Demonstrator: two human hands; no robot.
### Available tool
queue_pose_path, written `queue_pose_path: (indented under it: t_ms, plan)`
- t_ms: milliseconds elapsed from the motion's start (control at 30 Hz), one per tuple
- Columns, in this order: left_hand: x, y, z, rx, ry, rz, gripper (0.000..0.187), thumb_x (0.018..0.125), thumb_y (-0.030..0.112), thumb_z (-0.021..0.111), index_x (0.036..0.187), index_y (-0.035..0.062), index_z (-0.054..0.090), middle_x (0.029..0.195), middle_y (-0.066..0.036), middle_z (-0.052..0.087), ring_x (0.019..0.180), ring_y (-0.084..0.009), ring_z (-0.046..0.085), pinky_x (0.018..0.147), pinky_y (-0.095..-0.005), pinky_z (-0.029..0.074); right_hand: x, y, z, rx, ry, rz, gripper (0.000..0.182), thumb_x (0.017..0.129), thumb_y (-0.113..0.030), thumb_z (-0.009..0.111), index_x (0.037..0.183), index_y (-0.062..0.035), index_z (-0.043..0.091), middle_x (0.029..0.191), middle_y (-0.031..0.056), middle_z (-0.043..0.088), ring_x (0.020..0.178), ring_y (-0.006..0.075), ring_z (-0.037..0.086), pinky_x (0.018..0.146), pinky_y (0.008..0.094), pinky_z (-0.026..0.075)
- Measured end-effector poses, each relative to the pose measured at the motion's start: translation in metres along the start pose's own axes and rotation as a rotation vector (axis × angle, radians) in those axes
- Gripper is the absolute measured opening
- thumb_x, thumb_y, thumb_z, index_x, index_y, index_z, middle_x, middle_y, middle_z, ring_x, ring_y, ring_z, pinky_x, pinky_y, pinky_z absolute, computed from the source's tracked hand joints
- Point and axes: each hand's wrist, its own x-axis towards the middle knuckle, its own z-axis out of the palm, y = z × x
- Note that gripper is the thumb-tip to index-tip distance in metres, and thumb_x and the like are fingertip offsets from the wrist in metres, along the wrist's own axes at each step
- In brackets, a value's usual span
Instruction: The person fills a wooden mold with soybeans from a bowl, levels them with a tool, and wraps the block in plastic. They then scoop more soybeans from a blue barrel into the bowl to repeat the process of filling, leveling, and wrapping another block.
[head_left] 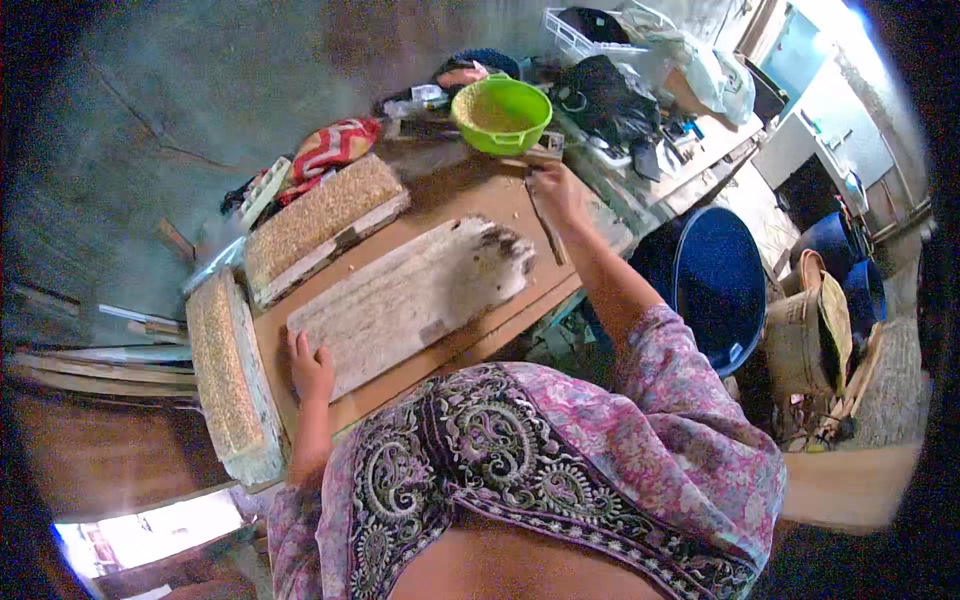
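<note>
A long, worn whitish slab [410, 295], dark and chipped at its far right end, lies at an angle on the brown tabletop [400, 240]. My left hand [312, 370] rests at its near left corner, fingers extended and touching the edge. At the table's far right, my right hand [555, 192] is bent closed beside a thin dark strip [550, 235] lying along the tabletop. Whatever its fingers pinch is too small to make out. Just beyond that hand stands a lime-green bowl [515, 140] with yellowish grains [488, 112] inside.
Two slabs topped with tan grains, one behind [325, 220] and one at the left [225, 370], border the work area. Red patterned cloth [335, 155] lies behind them. Blue tubs [718, 290] and a woven basket [798, 340] stand at the right. Black plastic bags [605, 90] crowd the back table.
</note>
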Motion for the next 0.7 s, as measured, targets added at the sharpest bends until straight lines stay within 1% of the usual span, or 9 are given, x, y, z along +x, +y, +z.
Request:
queue_pose_path:
  t_ms: [33,100,133,200,333,500,533,633,700]
  plan:
    - [0.0,0.001,0.001,0.047,-0.004,-0.007,0.045,0.075,0.015,0.048,0.116,0.0009,0.035,0.128,-0.02,0.026,0.117,-0.0338,0.028,0.094,-0.0368,0.028,0.039,0.039,0.007,0.029,0.195,0.265,0.029,0.07,-0.016,0.059,0.095,-0.0036,0.051,0.079,0.0089,0.057,0.06,0.0158,0.049,0.053,0.0304,0.043]
    - [0.0,-0.001,0.007,0.037,0.027,-0.014,0.045,0.075,0.015,0.047,0.116,0.001,0.036,0.128,-0.019,0.026,0.116,-0.0335,0.029,0.093,-0.0366,0.029,0.096,0.077,0.021,-0.01,0.266,0.239,0.034,0.069,-0.024,0.062,0.094,-0.0047,0.05,0.077,0.0101,0.056,0.053,0.0169,0.049,0.043,0.033,0.041]
    - [-0.001,-0.003,0.009,0.024,0.05,-0.014,0.044,0.075,0.015,0.047,0.116,0.0012,0.037,0.128,-0.019,0.026,0.116,-0.0332,0.03,0.092,-0.0363,0.031,0.111,0.08,0.026,-0.005,0.248,0.235,0.034,0.069,-0.024,0.062,0.094,-0.0047,0.05,0.077,0.0101,0.056,0.053,0.0169,0.049,0.043,0.033,0.041]
    - [-0.004,-0.005,0.011,0.052,0.032,-0.063,0.044,0.076,0.014,0.047,0.116,0.001,0.037,0.128,-0.019,0.026,0.115,-0.0332,0.031,0.091,-0.0365,0.032,0.136,0.083,0.035,0.393,-0.07,0.736,0.05,0.07,-0.039,0.061,0.108,-0.0116,0.044,0.094,0.0098,0.054,0.074,0.0259,0.054,0.061,0.0371,0.045]
    - [-0.006,-0.001,0.01,0.043,0.034,-0.173,0.042,0.077,0.013,0.046,0.115,-0.0004,0.038,0.126,-0.02,0.029,0.111,-0.0339,0.036,0.089,-0.0368,0.034,0.168,0.122,0.07,0.66,-0.122,0.681,0.038,0.073,-0.029,0.057,0.106,-0.0162,0.043,0.095,0.0093,0.051,0.08,0.0283,0.053,0.053,0.0425,0.048]
    - [-0.02,-0.055,0.044,-0.122,0.124,-0.151,0.041,0.077,0.013,0.045,0.114,-0.002,0.038,0.119,-0.022,0.038,0.107,-0.0335,0.041,0.087,-0.036,0.035,0.223,0.221,0.108,0.52,-0.048,0.542,0.032,0.075,-0.013,0.05,0.106,-0.0157,0.042,0.099,0.0111,0.05,0.08,0.0295,0.055,0.054,0.0463,0.05]
    - [-0.018,-0.057,0.044,-0.173,0.161,-0.155,0.042,0.077,0.014,0.045,0.115,-0.0024,0.038,0.116,-0.022,0.041,0.106,-0.0336,0.042,0.087,-0.036,0.035,0.161,0.091,0.049,0.862,-0.086,0.584,0.032,0.075,-0.011,0.047,0.106,-0.0136,0.041,0.099,0.0124,0.05,0.081,0.0292,0.055,0.056,0.046,0.051]
    - [-0.018,-0.047,0.034,-0.264,0.022,-0.354,0.043,0.077,0.013,0.045,0.116,-0.0027,0.036,0.114,-0.024,0.042,0.106,-0.0342,0.041,0.087,-0.0373,0.035,0.172,0.08,0.0,0.882,0.08,0.483,0.032,0.074,-0.009,0.045,0.106,-0.0091,0.04,0.099,0.0146,0.05,0.082,0.0297,0.055,0.054,0.0451,0.051]
    - [-0.012,-0.026,0.023,-0.174,0.035,-0.266,0.044,0.076,0.013,0.045,0.116,-0.0028,0.036,0.114,-0.024,0.042,0.105,-0.0347,0.041,0.086,-0.0377,0.036,0.193,0.117,-0.04,1.091,-0.003,0.264,0.033,0.073,-0.007,0.044,0.106,-0.0046,0.04,0.099,0.0158,0.05,0.081,0.03,0.055,0.053,0.0446,0.051]
